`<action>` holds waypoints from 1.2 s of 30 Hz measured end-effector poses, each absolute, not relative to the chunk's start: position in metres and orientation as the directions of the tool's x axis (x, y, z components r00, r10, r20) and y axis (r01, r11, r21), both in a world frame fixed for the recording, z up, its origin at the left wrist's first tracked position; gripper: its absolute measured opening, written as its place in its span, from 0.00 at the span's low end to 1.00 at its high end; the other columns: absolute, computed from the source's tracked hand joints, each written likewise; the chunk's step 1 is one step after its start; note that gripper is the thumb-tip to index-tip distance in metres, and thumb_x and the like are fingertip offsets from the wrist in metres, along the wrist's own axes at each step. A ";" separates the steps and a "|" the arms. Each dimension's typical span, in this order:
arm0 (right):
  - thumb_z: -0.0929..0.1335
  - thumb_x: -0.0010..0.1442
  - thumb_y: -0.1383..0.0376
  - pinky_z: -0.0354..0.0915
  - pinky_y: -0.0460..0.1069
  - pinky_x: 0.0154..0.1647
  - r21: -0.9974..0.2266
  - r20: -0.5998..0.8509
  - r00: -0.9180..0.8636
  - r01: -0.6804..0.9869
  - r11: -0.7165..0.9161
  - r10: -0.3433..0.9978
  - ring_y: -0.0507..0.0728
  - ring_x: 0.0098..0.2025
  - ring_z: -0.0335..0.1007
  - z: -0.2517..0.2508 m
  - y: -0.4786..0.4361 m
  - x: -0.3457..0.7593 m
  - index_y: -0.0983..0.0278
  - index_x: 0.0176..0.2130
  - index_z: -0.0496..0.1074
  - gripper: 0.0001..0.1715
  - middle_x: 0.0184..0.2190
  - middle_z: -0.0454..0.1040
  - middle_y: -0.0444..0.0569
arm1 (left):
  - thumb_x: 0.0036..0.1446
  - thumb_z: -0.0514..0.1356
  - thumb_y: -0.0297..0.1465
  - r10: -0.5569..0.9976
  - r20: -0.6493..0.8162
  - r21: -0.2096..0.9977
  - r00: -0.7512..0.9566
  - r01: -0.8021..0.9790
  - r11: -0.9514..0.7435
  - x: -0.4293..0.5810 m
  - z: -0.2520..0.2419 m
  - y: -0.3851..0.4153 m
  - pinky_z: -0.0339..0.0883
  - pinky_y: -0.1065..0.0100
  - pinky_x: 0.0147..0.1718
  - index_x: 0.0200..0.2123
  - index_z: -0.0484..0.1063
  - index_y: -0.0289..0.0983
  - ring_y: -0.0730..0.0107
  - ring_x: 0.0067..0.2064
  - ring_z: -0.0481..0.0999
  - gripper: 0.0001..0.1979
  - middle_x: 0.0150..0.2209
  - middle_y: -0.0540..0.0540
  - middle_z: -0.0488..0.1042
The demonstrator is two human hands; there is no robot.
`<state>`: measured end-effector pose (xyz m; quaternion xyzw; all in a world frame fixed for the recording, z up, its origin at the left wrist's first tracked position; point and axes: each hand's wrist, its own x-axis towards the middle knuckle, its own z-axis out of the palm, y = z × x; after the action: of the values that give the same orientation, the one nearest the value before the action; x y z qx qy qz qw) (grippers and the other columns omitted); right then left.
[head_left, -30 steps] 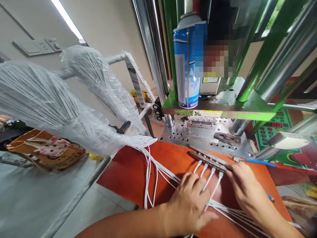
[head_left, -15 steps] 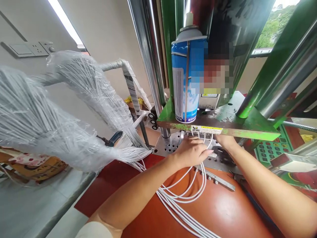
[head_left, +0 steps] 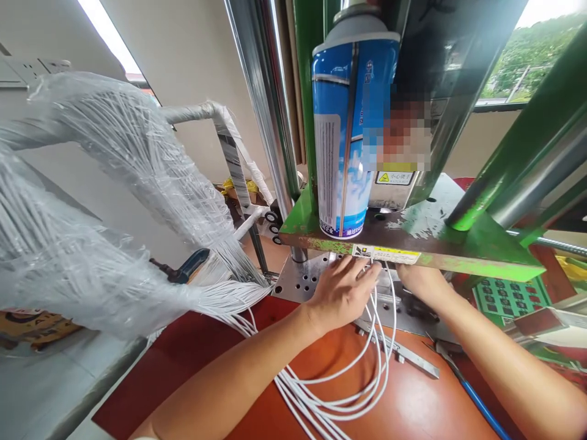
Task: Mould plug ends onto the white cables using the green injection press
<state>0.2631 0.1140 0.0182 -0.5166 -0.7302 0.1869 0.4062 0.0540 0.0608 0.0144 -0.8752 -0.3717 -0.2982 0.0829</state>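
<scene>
White cables (head_left: pixel 321 400) curve over the red-brown tabletop and rise to the underside of a green machine plate (head_left: pixel 477 263). Near the plate's front edge, my left hand (head_left: pixel 342 293) is beside the rising cables, its fingertips partly under the edge; whether it grips a cable is hidden. My right hand (head_left: pixel 422 284) reaches beneath the plate, with its fingers out of sight. Below the hands lies a metal bar (head_left: pixel 413 360) with small blocks on it. Under the plate shows a perforated metal base (head_left: pixel 298 281).
A blue spray can (head_left: pixel 339 146) stands on the green plate. Plastic-wrapped cable bundles (head_left: pixel 151 159) hang from a rack at left. At right are a green button panel (head_left: pixel 513 299) and a blue-handled tool (head_left: pixel 481 406). Metal columns rise beside the plate.
The view has moved closer to the machine. My left hand's fingers have shifted up to the plate's edge, and the cables now hang to the right of that hand. More of the blue-handled tool shows.
</scene>
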 end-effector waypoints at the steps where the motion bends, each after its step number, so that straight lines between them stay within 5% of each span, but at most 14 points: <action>1: 0.62 0.68 0.54 0.66 0.61 0.53 -0.645 0.411 -0.168 0.641 0.416 0.896 0.68 0.48 0.72 0.015 0.101 0.258 0.61 0.48 0.75 0.20 0.40 0.79 0.56 | 0.72 0.51 0.34 0.626 0.582 0.052 0.519 0.744 -0.666 0.054 0.014 0.059 0.68 0.53 0.56 0.60 0.70 0.35 0.54 0.56 0.74 0.19 0.54 0.37 0.77; 6: 0.57 0.69 0.66 0.56 0.66 0.63 -0.073 0.508 -0.387 0.871 0.486 0.769 0.70 0.61 0.65 -0.008 0.051 0.232 0.67 0.64 0.65 0.27 0.60 0.72 0.62 | 0.68 0.53 0.31 0.717 0.507 0.012 0.478 0.828 -0.560 0.058 0.013 0.049 0.51 0.45 0.69 0.62 0.68 0.34 0.52 0.62 0.68 0.21 0.60 0.37 0.73; 10: 0.57 0.68 0.69 0.61 0.64 0.54 0.110 0.480 -0.428 0.895 0.432 0.766 0.70 0.52 0.70 -0.008 0.056 0.221 0.70 0.58 0.70 0.24 0.51 0.77 0.63 | 0.64 0.54 0.30 0.730 0.502 0.038 0.464 0.831 -0.555 0.063 0.008 0.055 0.52 0.47 0.68 0.59 0.70 0.33 0.51 0.61 0.69 0.22 0.58 0.37 0.74; 20: 0.59 0.68 0.69 0.62 0.60 0.50 0.139 0.543 -0.412 0.904 0.405 0.732 0.67 0.44 0.70 -0.015 0.071 0.214 0.70 0.47 0.75 0.18 0.41 0.77 0.62 | 0.64 0.54 0.31 0.636 0.634 -0.005 0.440 0.825 -0.565 0.069 -0.015 0.079 0.60 0.49 0.60 0.52 0.75 0.33 0.51 0.52 0.75 0.17 0.49 0.37 0.79; 25: 0.59 0.67 0.69 0.61 0.61 0.56 0.123 0.579 -0.387 0.911 0.393 0.718 0.69 0.50 0.70 -0.014 0.073 0.214 0.73 0.52 0.73 0.21 0.47 0.78 0.65 | 0.64 0.54 0.31 0.631 0.637 -0.008 0.442 0.823 -0.568 0.070 -0.009 0.079 0.60 0.49 0.61 0.55 0.74 0.31 0.50 0.54 0.75 0.19 0.52 0.37 0.79; 31: 0.57 0.70 0.67 0.50 0.65 0.69 0.114 0.579 -0.411 0.896 0.429 0.704 0.66 0.65 0.63 -0.010 0.048 0.234 0.73 0.67 0.61 0.30 0.64 0.69 0.61 | 0.72 0.49 0.35 0.673 0.555 0.031 0.490 0.796 -0.605 0.052 0.005 0.061 0.51 0.44 0.70 0.61 0.69 0.33 0.53 0.65 0.68 0.22 0.64 0.37 0.70; 36: 0.56 0.74 0.63 0.45 0.67 0.71 0.091 0.527 -0.453 0.871 0.482 0.719 0.66 0.70 0.56 -0.006 0.036 0.233 0.71 0.69 0.58 0.29 0.68 0.64 0.61 | 0.72 0.51 0.40 0.665 0.480 0.078 0.572 0.728 -0.682 0.024 0.008 0.038 0.44 0.41 0.72 0.69 0.61 0.35 0.52 0.75 0.50 0.27 0.73 0.37 0.53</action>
<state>0.2325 0.0363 -0.0058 -0.4768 -0.8337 -0.1773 0.2149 0.0244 0.0379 0.0084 -0.8842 -0.3938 -0.2429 0.0642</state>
